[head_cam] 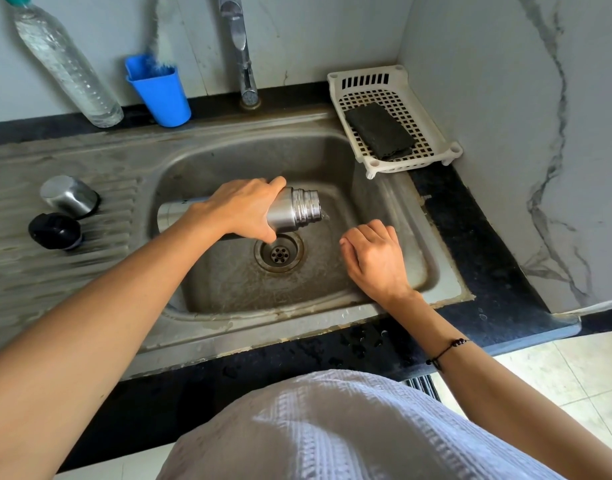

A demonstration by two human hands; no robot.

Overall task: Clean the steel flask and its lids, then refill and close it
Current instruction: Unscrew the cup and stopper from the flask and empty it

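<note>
L hand [244,209] grip wrapped round the steel flask [294,211], held sideways over the sink [415,216] basin, open threaded mouth pointing right, just above the drain [279,252]. R hand [375,256] loosely curled, holding nothing, over basin's right side. Steel cap [69,196] & black inner lid [55,231] sit on the drainboard by the tabletop's left edge, just beside each other.

Steel flask [294,211] sideways over sink, lids [69,197] on drainboard
</note>
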